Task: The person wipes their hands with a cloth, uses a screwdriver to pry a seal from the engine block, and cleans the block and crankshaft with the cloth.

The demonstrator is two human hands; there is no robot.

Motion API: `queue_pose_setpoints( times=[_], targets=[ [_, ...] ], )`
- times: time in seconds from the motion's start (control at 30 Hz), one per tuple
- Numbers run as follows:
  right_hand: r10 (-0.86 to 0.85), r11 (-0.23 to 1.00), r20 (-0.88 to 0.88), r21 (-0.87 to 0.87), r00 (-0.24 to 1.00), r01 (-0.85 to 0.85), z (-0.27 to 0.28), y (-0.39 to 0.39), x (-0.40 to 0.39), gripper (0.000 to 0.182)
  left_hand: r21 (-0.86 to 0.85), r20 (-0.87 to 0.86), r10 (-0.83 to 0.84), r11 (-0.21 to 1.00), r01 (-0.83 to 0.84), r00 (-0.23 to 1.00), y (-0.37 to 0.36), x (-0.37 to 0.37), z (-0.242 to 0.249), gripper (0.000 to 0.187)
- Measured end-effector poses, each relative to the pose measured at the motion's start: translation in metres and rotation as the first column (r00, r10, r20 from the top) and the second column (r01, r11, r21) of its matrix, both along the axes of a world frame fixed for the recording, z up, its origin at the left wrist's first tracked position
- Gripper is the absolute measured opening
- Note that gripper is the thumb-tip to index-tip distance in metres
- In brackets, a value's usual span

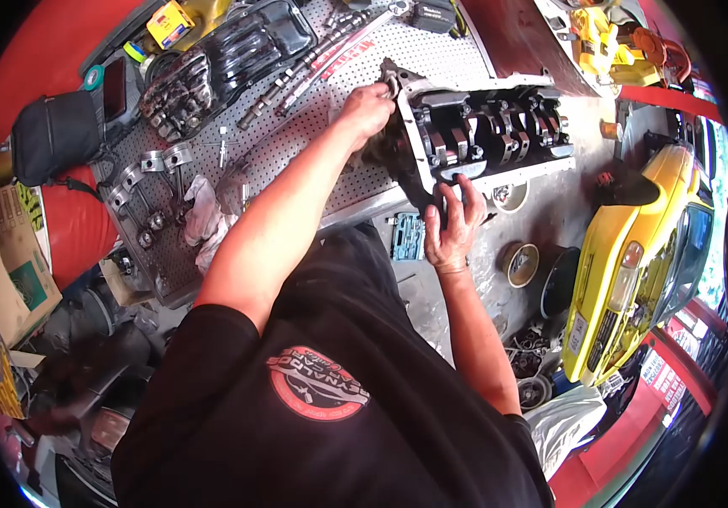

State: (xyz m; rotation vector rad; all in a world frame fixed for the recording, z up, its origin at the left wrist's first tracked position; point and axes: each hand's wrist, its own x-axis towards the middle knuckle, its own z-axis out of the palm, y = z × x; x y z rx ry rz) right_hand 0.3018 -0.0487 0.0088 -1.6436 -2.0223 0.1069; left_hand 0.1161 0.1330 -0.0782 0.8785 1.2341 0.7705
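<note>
An engine block (pixel 419 144) lies at the table's right end, its open side towards me and a crankshaft (pixel 508 135) in it. My left hand (pixel 368 112) is closed around the block's upper left corner; its fingertips are partly hidden. At the lower left corner is my right hand (pixel 457 227), fingers bent over the block's edge and thumb below, near the crankcase opening. Both hands touch the block.
The perforated metal table (pixel 296 173) holds a black oil pan (pixel 258 51), a torque wrench (pixel 339 55), several pistons with rods (pixel 131 178) and a crumpled rag (pixel 203 216). A blue socket set (pixel 408 236) lies below the table edge. A yellow car (pixel 635 262) stands right.
</note>
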Motion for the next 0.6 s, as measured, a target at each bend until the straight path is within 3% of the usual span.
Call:
queue_pose_setpoints(
  times=[0.1,0.17,0.23,0.3,0.37,0.4,0.5,0.6],
  targets=[
    [-0.016,1.000,-0.034,-0.004,0.999,0.016,0.000,0.000,0.000,0.039,0.024,0.007,0.100,0.995,-0.101,0.995,0.001,0.008,-0.018,0.044],
    [-0.014,1.000,-0.039,0.017,0.999,0.015,-0.006,-0.001,0.002,0.038,-0.127,0.395,0.265,0.964,-0.233,0.880,-0.002,-0.002,-0.010,0.036],
    [-0.008,1.000,-0.059,0.009,0.998,0.009,-0.005,-0.002,0.003,0.039,-0.296,0.681,0.391,0.921,-0.255,0.619,-0.010,-0.016,-0.004,0.025],
    [-0.029,1.000,-0.053,-0.009,0.998,0.029,-0.005,-0.002,0.001,0.038,-0.262,0.677,0.386,0.922,-0.284,0.626,-0.025,-0.040,0.018,0.027],
    [-0.004,1.000,-0.080,0.017,0.997,0.005,-0.006,0.000,0.002,0.040,-0.140,0.303,0.437,0.899,-0.414,0.847,-0.045,-0.064,0.027,0.029],
    [0.000,1.000,-0.060,0.013,0.998,0.001,-0.005,-0.001,0.002,0.042,-0.011,0.242,0.419,0.903,-0.429,0.875,-0.057,-0.075,0.018,0.032],
    [0.021,1.000,-0.040,-0.018,0.999,-0.022,-0.003,-0.004,0.002,0.055,0.071,0.149,0.466,0.875,-0.480,0.872,-0.111,-0.091,0.058,0.031],
    [0.079,0.997,0.033,-0.011,0.996,-0.079,0.009,-0.025,-0.015,0.065,0.251,-0.021,0.364,0.904,-0.347,0.931,-0.173,-0.090,0.094,0.022]
  ],
)
